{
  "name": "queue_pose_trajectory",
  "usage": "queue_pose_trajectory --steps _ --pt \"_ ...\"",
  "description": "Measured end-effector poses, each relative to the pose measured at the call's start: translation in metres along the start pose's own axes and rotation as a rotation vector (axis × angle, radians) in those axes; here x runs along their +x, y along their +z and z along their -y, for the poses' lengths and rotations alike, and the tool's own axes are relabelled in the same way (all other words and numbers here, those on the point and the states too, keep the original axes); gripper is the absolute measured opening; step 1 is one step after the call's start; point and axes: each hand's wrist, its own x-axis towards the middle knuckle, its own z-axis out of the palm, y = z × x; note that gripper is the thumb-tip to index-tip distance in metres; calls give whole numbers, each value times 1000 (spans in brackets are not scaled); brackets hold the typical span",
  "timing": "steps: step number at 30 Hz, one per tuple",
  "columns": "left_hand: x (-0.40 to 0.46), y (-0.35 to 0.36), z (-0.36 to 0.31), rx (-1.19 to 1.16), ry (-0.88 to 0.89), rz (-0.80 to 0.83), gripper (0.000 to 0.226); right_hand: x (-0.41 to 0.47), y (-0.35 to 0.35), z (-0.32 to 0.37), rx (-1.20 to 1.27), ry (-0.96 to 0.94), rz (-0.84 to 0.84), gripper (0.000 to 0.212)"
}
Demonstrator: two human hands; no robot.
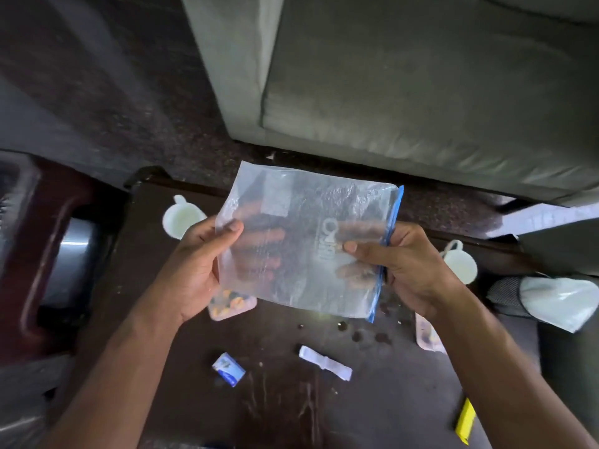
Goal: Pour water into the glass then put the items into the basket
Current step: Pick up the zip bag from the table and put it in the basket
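Note:
I hold a clear plastic zip bag [301, 222] with a blue zip strip above the dark table [275, 384]. My left hand [194, 264] grips its left edge, thumb on top. My right hand [405, 264] grips the right side by the blue strip, fingers showing through the plastic. The bag looks empty. A white cup [181, 220] stands at the table's back left, another white cup [460, 264] at the right. No basket or glass shows clearly.
On the table lie a small blue-white packet [228, 369], a white crumpled wrapper [325, 362], a yellow item [465, 421], and two pink trays [231, 304] [428, 335] with snacks, partly hidden. A grey sofa [405, 76] stands beyond. A white mask [557, 301] lies at right.

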Motion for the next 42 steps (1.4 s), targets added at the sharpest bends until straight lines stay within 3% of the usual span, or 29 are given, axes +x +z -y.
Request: queue_pose_trajectory --steps 8,11,15,19,21,24,27,32,38,42 --pt "-51 -109 -68 -14 202 -202 49 52 129 12 128 -10 160 38" --pt "-74 -148 -93 38 345 -440 56 72 182 23 193 -13 191 37" --pt "-105 -202 -106 506 586 -818 31 95 262 37 250 4 233 36" --pt "-122 -247 -106 1079 541 -1032 44 118 345 50 204 -6 283 32" --pt "-124 -264 -105 1212 429 -1016 57 129 383 51 167 10 297 30" --pt "-125 -284 -102 1208 156 -942 74 145 433 48 100 30 305 31" --pt "-128 -299 -93 1183 17 -923 73 161 476 38 39 56 286 27" --pt "-130 -309 -84 1136 -5 -914 60 187 534 16 -65 78 221 27" --pt "-129 -309 -77 1147 -9 -964 63 199 590 0 -272 26 99 22" --pt "-130 -308 -77 1131 -8 -974 63 191 609 -1 -408 -46 16 33"
